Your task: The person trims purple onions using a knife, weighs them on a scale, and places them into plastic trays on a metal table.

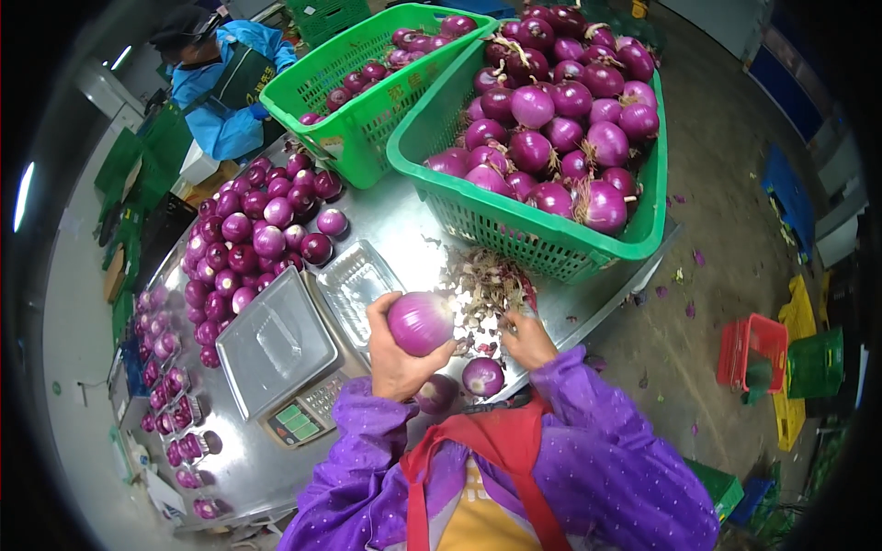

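A large purple-red onion (421, 323) rests in my left hand (397, 356), its pale end turned toward my right hand. My fingers wrap round its side and underneath. Just to the right, my right hand (526, 338) has its fingers curled together; what they hold, if anything, is too small to make out. Beyond both hands lies a heap of dry skins and root trimmings (491, 280) on the metal table. Two onions sit close to my body: one whole onion (483, 376) below my right hand, and another onion (437, 393) partly hidden by my left wrist.
A clear plastic tray (360, 280) and a scale (277, 342) stand left of my hands. Peeled onions (243, 230) are heaped behind, with packed trays (175, 401) farther left. A green basket (551, 241) full of onions and another basket (354, 142) stand beyond. A co-worker (220, 87) is far left.
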